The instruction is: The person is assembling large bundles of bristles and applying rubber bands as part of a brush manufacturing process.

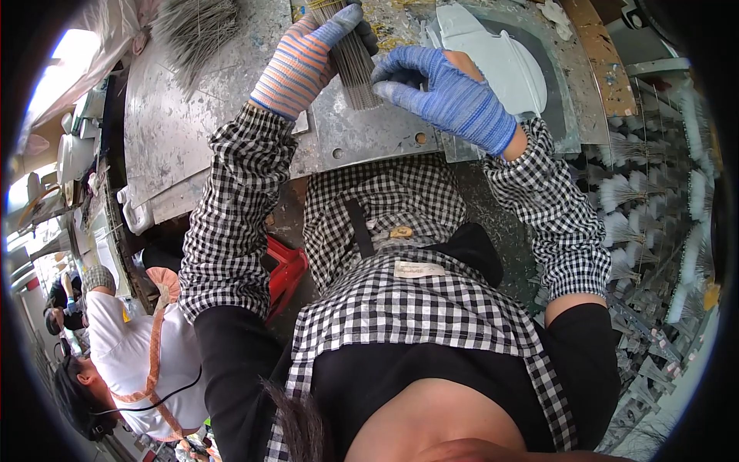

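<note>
My left hand (pixel 296 68), in an orange-and-white striped glove with a blue thumb, is closed round a bundle of thin grey metal wires (pixel 356 77) over the metal worktop. The bundle's lower ends point toward me, and yellow strands show at its top. My right hand (pixel 454 96), in a blue knitted glove, is beside the bundle's lower right side. Its fingers are curled, with thumb tip and forefinger tip close together at the wires' edge. Whether they pinch a wire is too small to tell. A loose pile of similar wires (pixel 194 35) lies at the far left.
A white rounded flat piece (pixel 512 73) lies on a grey slab at the right. The metal worktop (pixel 177 131) has holes near its front edge. Racks of white-tufted wire pieces (pixel 635 192) stand at right. A red stool (pixel 286 273) and another person (pixel 150 358) are at left.
</note>
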Demonstrator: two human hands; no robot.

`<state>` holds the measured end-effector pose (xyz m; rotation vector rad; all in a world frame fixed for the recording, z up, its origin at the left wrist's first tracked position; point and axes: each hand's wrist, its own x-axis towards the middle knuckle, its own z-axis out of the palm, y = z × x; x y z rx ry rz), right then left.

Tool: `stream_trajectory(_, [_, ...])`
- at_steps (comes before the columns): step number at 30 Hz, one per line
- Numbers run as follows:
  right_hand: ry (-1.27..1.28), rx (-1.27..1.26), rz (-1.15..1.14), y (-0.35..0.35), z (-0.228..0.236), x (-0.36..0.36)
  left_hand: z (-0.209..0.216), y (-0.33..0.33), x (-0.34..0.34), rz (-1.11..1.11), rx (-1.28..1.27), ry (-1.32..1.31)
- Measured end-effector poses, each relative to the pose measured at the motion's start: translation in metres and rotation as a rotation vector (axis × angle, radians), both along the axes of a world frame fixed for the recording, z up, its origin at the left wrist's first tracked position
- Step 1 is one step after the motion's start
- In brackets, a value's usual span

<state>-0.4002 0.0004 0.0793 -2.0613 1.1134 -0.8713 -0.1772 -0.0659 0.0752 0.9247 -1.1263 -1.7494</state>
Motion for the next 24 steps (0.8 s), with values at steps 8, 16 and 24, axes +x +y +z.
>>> stream_trajectory(8, [0.104,0.164,-0.122,-0.011,-0.007,-0.009,0.024,0.011,-0.034,0.024,-0.056,-0.012])
stream_trajectory(16, [0.14,0.222,-0.234,-0.023,-0.014,-0.03,0.018,-0.004,-0.07,-0.003,-0.108,-0.121])
stream_trajectory(24, [-0.05,0.203,-0.247,-0.023,-0.025,-0.073,0.026,-0.009,-0.114,-0.037,-0.29,-0.3])
